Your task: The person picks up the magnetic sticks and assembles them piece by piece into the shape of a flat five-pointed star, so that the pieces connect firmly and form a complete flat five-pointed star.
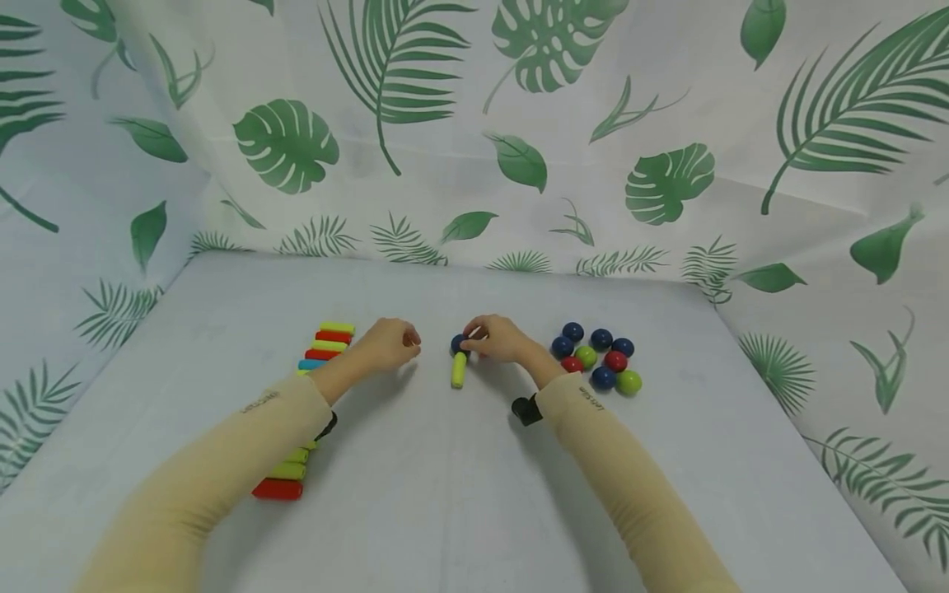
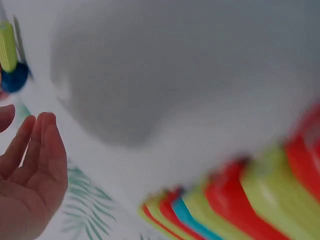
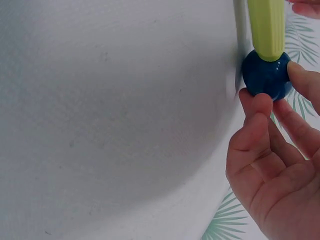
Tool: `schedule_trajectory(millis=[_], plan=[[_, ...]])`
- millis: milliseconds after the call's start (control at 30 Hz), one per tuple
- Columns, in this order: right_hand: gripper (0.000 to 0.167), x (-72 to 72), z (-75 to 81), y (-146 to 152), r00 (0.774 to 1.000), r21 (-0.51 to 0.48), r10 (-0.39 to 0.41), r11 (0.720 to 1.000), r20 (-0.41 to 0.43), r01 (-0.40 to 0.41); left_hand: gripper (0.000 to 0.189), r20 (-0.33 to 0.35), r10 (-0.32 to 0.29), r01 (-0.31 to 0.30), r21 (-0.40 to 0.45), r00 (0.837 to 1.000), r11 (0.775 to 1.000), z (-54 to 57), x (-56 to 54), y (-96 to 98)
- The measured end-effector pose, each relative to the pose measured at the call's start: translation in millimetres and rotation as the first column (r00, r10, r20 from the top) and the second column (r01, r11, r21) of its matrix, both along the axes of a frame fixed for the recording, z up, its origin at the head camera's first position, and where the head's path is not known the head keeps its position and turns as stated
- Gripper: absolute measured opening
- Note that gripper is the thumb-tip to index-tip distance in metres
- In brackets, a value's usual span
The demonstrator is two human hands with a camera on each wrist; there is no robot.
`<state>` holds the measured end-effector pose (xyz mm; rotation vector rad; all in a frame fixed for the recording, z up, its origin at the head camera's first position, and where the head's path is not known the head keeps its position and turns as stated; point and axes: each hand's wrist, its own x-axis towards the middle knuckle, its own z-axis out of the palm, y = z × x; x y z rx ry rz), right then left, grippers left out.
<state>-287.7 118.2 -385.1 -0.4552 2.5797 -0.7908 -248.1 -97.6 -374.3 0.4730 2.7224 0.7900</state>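
In the middle of the table, my right hand (image 1: 500, 338) holds a dark blue ball (image 1: 460, 344) between thumb and fingers. The ball touches one end of a yellow-green stick (image 1: 459, 371), which lies pointing towards me. The right wrist view shows fingertips and thumb around the blue ball (image 3: 267, 77), with the ridged stick (image 3: 269, 27) against it. To the left of the ball, apart from it, is my left hand (image 1: 387, 342), holding nothing; its fingers (image 2: 49, 137) are loosely bent in the left wrist view.
On the left, a column of red, yellow-green and blue sticks (image 1: 326, 346) runs towards me, partly hidden by my left sleeve. Several blue, red and green balls (image 1: 602, 338) cluster right of my right hand. A leaf-patterned cloth (image 1: 445, 189) stands behind the table.
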Motion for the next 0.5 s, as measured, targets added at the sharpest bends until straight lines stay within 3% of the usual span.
schedule_trajectory(millis=[167,333,500], plan=[[0.034,-0.3,1.4,1.0,0.999,-0.020,0.035,0.999,0.024,-0.034,0.022,-0.118,-0.051,0.035,-0.140,0.992,0.990,9.8,-13.3,-37.5],[0.034,-0.8,3.1,1.2,0.998,-0.027,0.046,0.999,0.043,-0.045,0.025,-0.126,0.024,-0.051,-0.216,0.992,0.975,14.8,-22.2,-68.6],[0.034,-1.1,4.5,2.2,0.997,-0.029,0.046,0.999,0.054,-0.044,0.026,-0.136,0.067,-0.099,-0.250,0.988,0.963,10.9,-25.2,-88.0]])
